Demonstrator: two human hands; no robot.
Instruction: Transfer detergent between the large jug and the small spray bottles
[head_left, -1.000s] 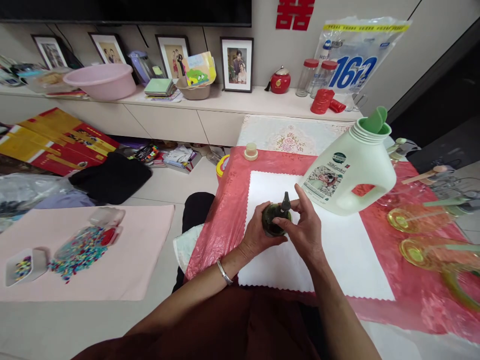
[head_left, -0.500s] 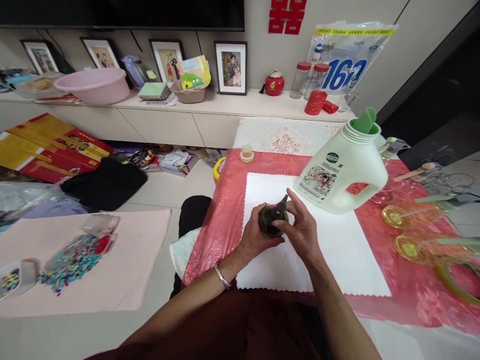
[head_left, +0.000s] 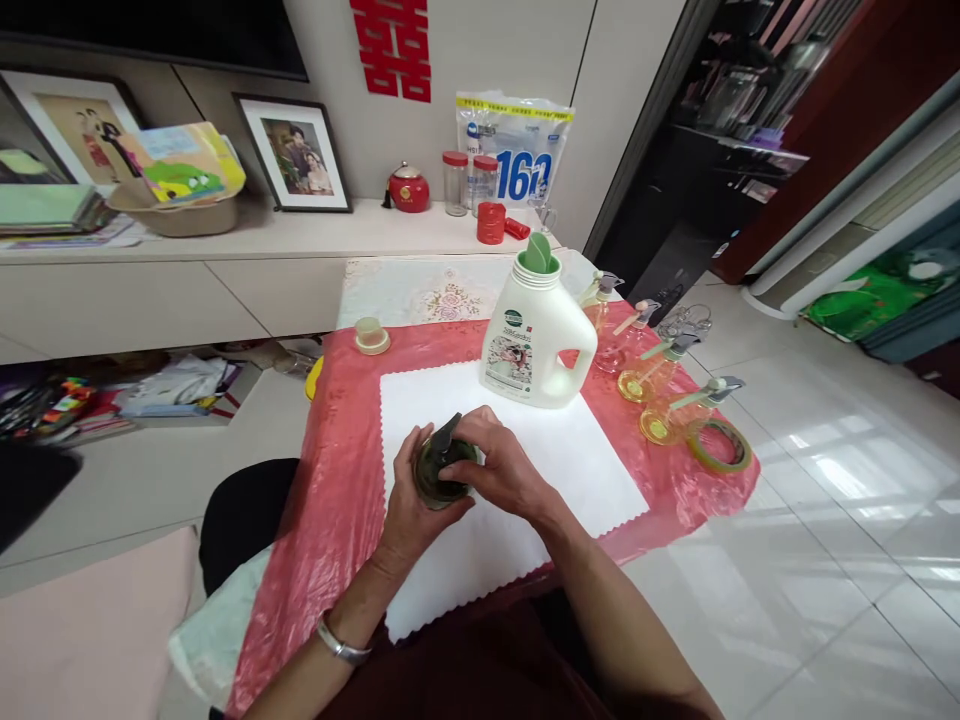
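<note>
My left hand [head_left: 411,515] is wrapped round a dark green pump bottle [head_left: 426,478], seen from above over the white cloth. With curled fingers and thumb, my right hand [head_left: 499,465] grips the dark pump head [head_left: 445,436] at the bottle's top. Whether the pump's collar is tight on the neck I cannot tell. Beyond my hands a large pale green jug [head_left: 517,325] stands upright on the far part of the white cloth [head_left: 592,490]. A green scoop-shaped piece [head_left: 538,253] sticks out of its open mouth. A pale cap [head_left: 371,337] lies at the far left on the red plastic sheet [head_left: 337,440].
Several clear and yellowish pump bottles [head_left: 660,425] stand along the table's right side, beside a roll of tape [head_left: 720,446]. Behind the table, a white cabinet [head_left: 300,235] bears a red pot [head_left: 409,188], glass jars [head_left: 455,185] and a framed photo [head_left: 295,155].
My view has swung to the right, so the bottles and tape show fully. My right hand's fingers have closed from a spread pose onto the pump head; my left still holds the bottle.
</note>
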